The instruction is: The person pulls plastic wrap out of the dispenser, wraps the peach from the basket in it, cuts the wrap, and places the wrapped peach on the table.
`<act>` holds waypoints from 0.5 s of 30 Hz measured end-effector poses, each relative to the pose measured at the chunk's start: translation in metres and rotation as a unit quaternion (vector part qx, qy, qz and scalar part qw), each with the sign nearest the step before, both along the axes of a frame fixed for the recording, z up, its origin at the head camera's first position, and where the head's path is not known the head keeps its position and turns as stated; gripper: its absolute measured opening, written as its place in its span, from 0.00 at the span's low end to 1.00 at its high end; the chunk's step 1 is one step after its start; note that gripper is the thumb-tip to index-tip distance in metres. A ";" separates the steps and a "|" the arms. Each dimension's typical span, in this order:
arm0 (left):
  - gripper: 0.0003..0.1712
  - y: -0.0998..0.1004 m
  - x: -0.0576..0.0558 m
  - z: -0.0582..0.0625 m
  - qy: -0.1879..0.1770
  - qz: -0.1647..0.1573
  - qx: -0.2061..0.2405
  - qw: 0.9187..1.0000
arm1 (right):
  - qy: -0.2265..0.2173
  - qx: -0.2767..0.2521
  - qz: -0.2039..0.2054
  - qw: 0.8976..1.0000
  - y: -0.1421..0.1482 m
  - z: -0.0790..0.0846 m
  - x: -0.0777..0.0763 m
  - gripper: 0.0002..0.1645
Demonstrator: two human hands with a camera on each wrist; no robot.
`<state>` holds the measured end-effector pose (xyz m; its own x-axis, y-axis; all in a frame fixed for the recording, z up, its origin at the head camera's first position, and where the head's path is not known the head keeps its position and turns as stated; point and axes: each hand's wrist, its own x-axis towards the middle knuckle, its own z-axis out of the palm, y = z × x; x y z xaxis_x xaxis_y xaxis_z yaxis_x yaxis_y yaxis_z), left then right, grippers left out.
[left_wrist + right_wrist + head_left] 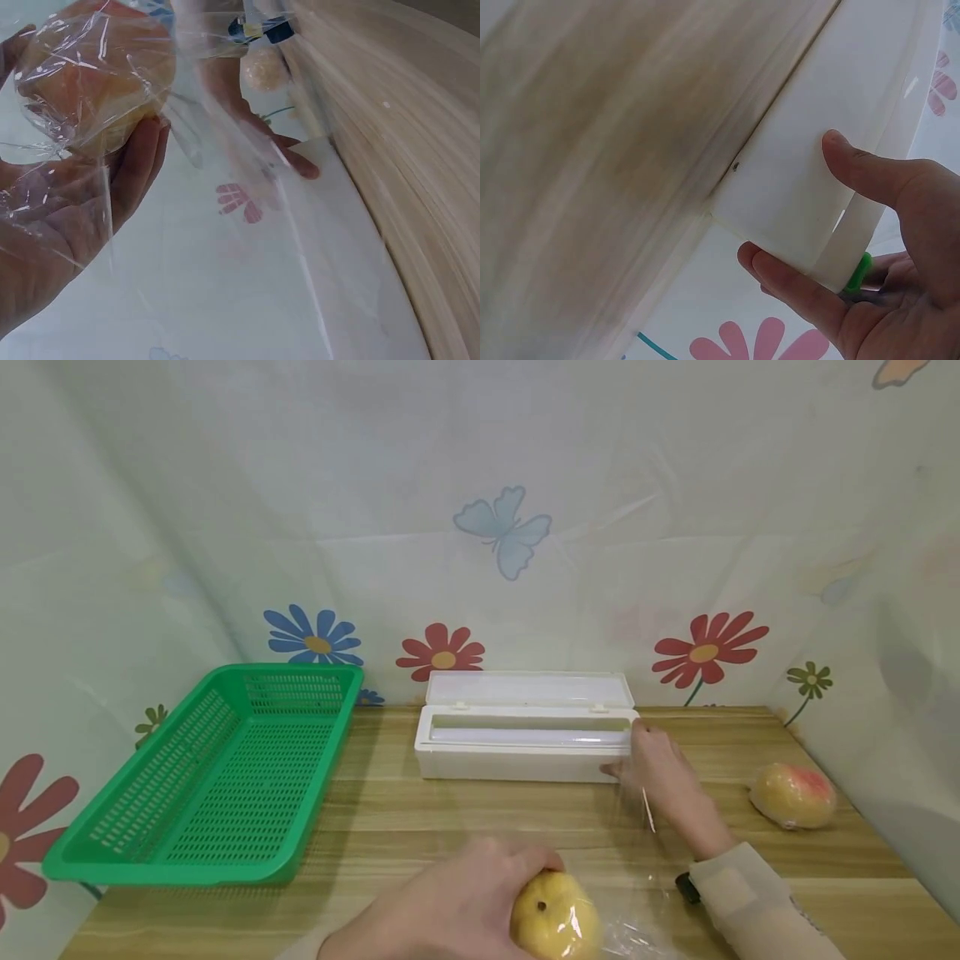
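My left hand [468, 897] holds a yellow-and-red fruit [557, 917] near the front edge of the head view. Clear plastic film covers the fruit [97, 79] in the left wrist view, and loose film trails off it. Farther back, my right hand [663, 772] grips the right end of a white cling film box [517, 766]. The right wrist view has the thumb on the box's front [795, 180] and fingers around its end. Its lid [528, 689] is raised, and a roll of film [525, 737] lies inside.
A green plastic basket [300, 835] stands on the left of the wooden table [375, 843]. Another film-wrapped fruit [793, 796] lies at the right. A flower-patterned curtain [585, 593] rises behind and on both sides of the table.
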<state>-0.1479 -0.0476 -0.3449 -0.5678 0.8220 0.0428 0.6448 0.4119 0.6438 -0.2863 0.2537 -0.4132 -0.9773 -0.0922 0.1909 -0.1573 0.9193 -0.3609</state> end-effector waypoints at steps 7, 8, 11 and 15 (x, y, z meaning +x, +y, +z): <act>0.37 0.004 0.003 -0.008 -0.030 0.010 -0.103 0.994 | -0.014 -0.007 -0.002 1.000 -0.002 -0.001 -0.002 0.46; 0.36 0.006 0.004 -0.012 -0.010 0.005 -0.103 0.995 | -0.013 -0.010 0.000 1.000 -0.002 -0.001 -0.003 0.46; 0.33 0.010 0.004 -0.025 0.060 -0.002 -0.097 0.994 | -0.004 -0.018 0.010 1.000 -0.001 -0.001 -0.003 0.45; 0.35 0.014 0.004 -0.040 0.119 0.003 -0.093 0.989 | 0.005 -0.034 0.023 0.999 0.001 -0.002 -0.003 0.42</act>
<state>-0.1437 -0.0336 -0.3849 -0.5640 0.8254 0.0250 0.7666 0.5121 0.3873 -0.2895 0.2546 -0.4149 -0.9703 -0.1240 0.2076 -0.2029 0.8844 -0.4203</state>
